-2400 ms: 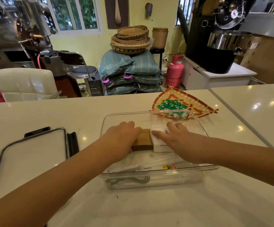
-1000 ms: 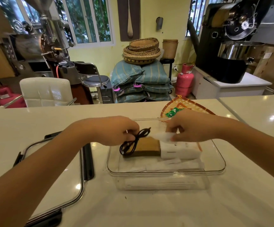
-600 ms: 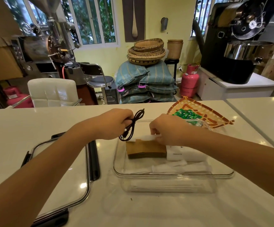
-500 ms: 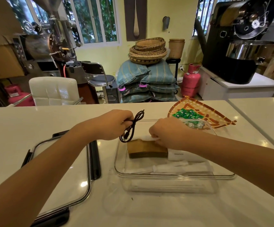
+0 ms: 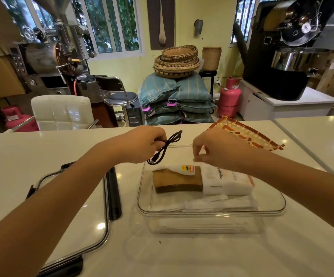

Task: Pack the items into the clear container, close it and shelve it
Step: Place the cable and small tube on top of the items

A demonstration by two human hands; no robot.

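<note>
A clear container (image 5: 210, 211) stands on the white counter in front of me. Inside lie a brown stack (image 5: 177, 180), a white packet (image 5: 226, 181), a small white glue bottle (image 5: 182, 168) on the brown stack, and white wrappers (image 5: 206, 202) along the near wall. My left hand (image 5: 142, 143) holds a looped black cable (image 5: 165, 149) above the container's far left corner. My right hand (image 5: 216, 148) hovers over the far side with fingers pinched downward; nothing shows between them. The container's lid (image 5: 76, 218) lies flat on the counter to the left.
A woven triangular tray (image 5: 248, 133) sits behind the container, partly hidden by my right hand. A seam (image 5: 302, 150) splits the counter at right. Beyond the counter are a white chair (image 5: 62, 111), sacks, baskets, pink gas cylinders and roasting machines.
My left hand lifted the black cable out of the container and holds it higher. The glue bottle now lies on the brown stack and my right hand has risen off it.
</note>
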